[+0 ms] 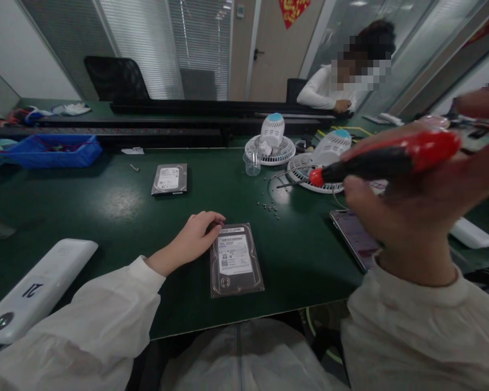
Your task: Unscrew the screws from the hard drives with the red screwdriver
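Note:
A hard drive point(235, 258) lies label side up on the green table in front of me. My left hand point(193, 236) holds its far left corner, thumb and bent fingers against the edge. Raised close to the camera at the right, my right hand point(415, 201) grips a red and black screwdriver point(375, 163). Its thin shaft points left, above the table and apart from the drive. Several small screws point(271, 208) are scattered beyond the drive. Farther back sits a second hard drive point(170, 179).
Two white fan-like units point(272, 138) and a clear plastic cup point(252, 163) stand at the back. A phone point(356, 236) lies at right, a white power bank point(41, 288) at left. Behind it is a blue tray point(61, 151). A person point(321, 89) sits across the table.

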{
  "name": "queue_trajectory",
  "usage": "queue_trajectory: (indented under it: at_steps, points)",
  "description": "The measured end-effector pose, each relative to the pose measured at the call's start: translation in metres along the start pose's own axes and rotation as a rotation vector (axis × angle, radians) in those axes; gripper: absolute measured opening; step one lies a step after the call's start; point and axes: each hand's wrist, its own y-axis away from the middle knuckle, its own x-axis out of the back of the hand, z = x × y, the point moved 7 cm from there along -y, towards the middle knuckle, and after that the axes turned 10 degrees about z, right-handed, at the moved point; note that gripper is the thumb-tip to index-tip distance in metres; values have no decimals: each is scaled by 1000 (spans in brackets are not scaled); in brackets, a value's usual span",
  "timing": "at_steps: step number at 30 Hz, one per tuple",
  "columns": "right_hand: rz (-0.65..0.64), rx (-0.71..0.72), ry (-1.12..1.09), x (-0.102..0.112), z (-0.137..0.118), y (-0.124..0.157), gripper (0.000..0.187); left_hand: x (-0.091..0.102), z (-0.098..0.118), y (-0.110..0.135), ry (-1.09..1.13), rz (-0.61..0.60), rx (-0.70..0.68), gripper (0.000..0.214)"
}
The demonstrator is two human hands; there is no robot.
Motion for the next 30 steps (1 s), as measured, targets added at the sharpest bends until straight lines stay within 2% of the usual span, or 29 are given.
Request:
queue_trajectory:
  at_steps: [5, 10, 13, 15, 17, 30]
  points:
    - [86, -34, -109, -21, 2, -12, 44, -3, -5, -10, 231, -32, 65, 35]
    - [181, -79, -209, -50, 15, -25, 53, -23, 0, -38, 438, -215, 46, 40]
    - [318, -76, -233, -64, 28, -26, 54, -36, -2, -45, 547, -295, 85, 40]
    - [455, -39, -242, -67, 35, -23, 52, -41, -6, -44, 605, -327, 114, 42]
    - [529, -18, -232, -70, 40, -21, 51, -43, -8, -40, 636, -353, 120, 43]
    - [435, -52, -269, -88, 50, -21, 55, -42, 1, -38, 618, -344, -30, 40]
